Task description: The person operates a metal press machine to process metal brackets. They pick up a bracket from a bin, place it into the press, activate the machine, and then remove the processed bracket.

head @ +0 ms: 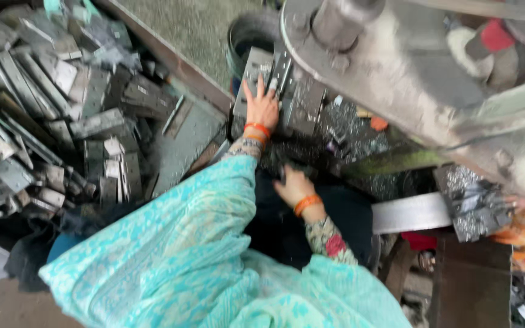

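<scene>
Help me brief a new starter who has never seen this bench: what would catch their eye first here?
Most striking is the heap of grey metal plates filling the left side. Next is the turquoise patterned cloth across the bottom, from which the left hand reaches up to lie flat on a perforated metal piece at top centre. The big grey machine body looms at upper right, with the right hand below it.

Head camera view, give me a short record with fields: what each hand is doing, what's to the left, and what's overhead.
left hand: laid flat, fingers spread, on a grey metal plate
right hand: lower down over dark parts; grasp unclear
wrists: orange bangles on both
left side: pile of flat grey metal pieces
overhead: large grey machine body
clothing: turquoise patterned cloth
</scene>
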